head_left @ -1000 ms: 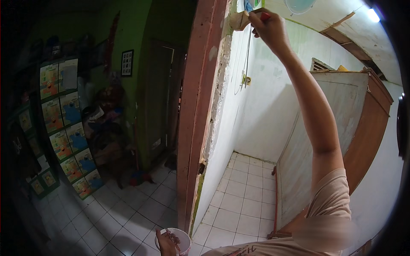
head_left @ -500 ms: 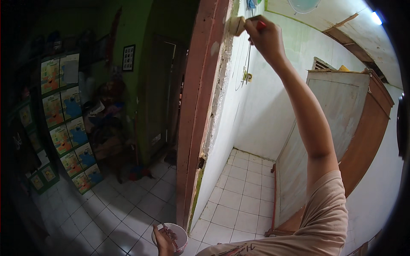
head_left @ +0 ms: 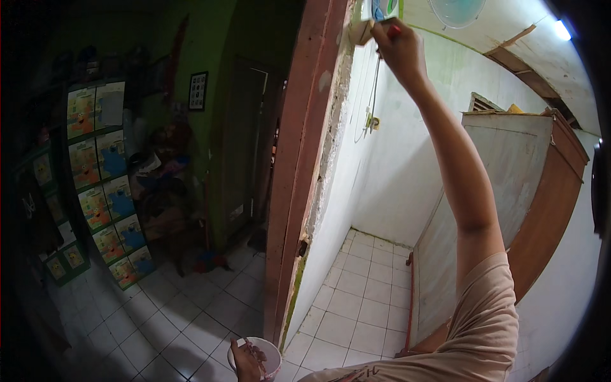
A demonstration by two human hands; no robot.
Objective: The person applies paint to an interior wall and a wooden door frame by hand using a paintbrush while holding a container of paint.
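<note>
My right hand (head_left: 401,54), raised high on an outstretched arm, is closed around a paintbrush (head_left: 363,32) with a red handle end. The brush head meets the rough plaster edge of the white wall (head_left: 337,143), beside the reddish-brown door frame (head_left: 296,159). Low at the bottom, my left hand (head_left: 245,364) grips a small white tub (head_left: 275,364) by its rim. Something brownish-pink shows inside the tub; whether it is fingers or contents is hard to make out.
Right of the wall stands a tall wooden wardrobe (head_left: 490,172). A wall socket with a hanging cable (head_left: 373,122) is below the brush. On the darker left side are a patterned drawer cabinet (head_left: 105,184), a framed picture (head_left: 198,91) and piled items. White floor tiles (head_left: 347,299) run through both rooms.
The view has shifted slightly, so the surroundings sit a little lower and to the right. My right hand and the brush have moved slightly up along the wall edge. The left hand still holds the tub.
</note>
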